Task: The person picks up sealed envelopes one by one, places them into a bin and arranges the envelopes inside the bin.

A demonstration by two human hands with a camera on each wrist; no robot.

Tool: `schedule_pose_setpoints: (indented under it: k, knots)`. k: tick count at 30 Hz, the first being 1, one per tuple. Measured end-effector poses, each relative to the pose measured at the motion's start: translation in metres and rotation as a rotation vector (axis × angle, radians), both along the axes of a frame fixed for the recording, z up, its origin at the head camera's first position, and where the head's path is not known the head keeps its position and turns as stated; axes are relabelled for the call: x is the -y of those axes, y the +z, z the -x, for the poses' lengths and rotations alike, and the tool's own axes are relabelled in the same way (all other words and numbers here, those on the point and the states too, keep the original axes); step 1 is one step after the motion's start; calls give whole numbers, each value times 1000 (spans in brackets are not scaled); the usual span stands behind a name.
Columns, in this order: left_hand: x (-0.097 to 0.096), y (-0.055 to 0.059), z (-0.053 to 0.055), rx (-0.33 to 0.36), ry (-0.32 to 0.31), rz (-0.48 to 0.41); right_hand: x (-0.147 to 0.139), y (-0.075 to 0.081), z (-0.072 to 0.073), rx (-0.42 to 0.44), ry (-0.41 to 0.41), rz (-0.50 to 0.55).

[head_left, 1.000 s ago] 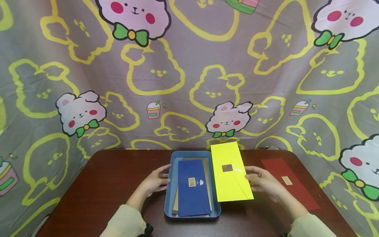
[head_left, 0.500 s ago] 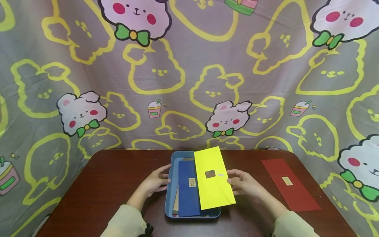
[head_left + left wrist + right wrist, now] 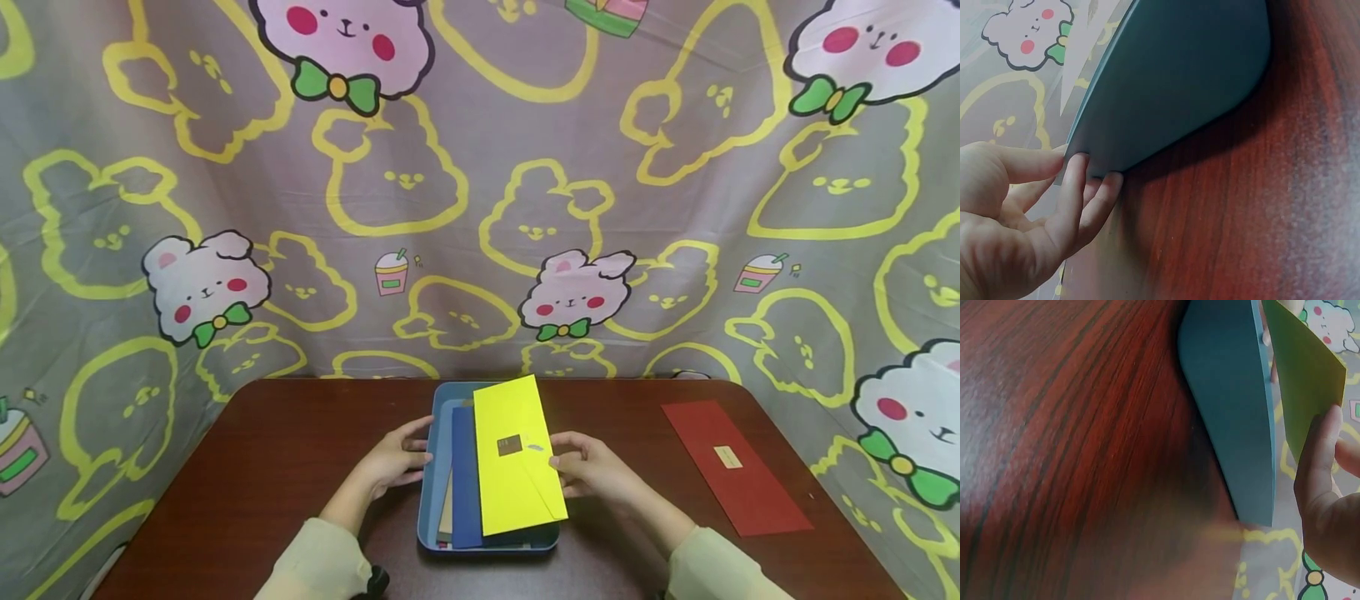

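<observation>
My right hand (image 3: pixel 596 471) pinches the right edge of a yellow envelope (image 3: pixel 513 492), which has a small brown label and hangs tilted over the blue tray (image 3: pixel 426 500). In the right wrist view, the envelope (image 3: pixel 1310 375) stands above the tray wall (image 3: pixel 1229 419). A blue envelope (image 3: pixel 467 492) lies in the tray, partly covered by the yellow one. Under it shows the edge of a tan envelope (image 3: pixel 446 518). On the tray's left side my left hand (image 3: pixel 386 462) grips the edge, its fingertips against the outer wall (image 3: pixel 1166 75) in the left wrist view.
A red envelope (image 3: pixel 738 475) with a pale label lies flat on the right of the dark wooden table (image 3: pixel 285 467). Behind the table hangs a patterned cloth (image 3: pixel 465 250) with cartoon bunnies.
My right hand has carried the yellow envelope leftward from beside the tray to above it, so it now covers much of the blue envelope. The left hand has stayed at the tray.
</observation>
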State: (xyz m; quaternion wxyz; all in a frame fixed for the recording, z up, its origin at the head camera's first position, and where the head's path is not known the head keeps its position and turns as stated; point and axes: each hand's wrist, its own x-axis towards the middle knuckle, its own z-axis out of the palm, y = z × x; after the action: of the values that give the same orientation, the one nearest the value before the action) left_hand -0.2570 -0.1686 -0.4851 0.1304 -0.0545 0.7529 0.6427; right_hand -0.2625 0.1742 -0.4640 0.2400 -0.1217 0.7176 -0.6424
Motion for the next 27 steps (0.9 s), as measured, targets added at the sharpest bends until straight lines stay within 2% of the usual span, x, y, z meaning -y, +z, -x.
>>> schedule_pose_setpoints:
  k: [12,19,27]
  knots:
    - [-1,0,0,-3,1,12,17,-3,-2,5,-2,-15]
    - [4,0,6,-8,-16,12,24,-3,2,-14,-13,-65]
    - [9,-3,19,-7,-21,13,28,3,6,23,10,-82]
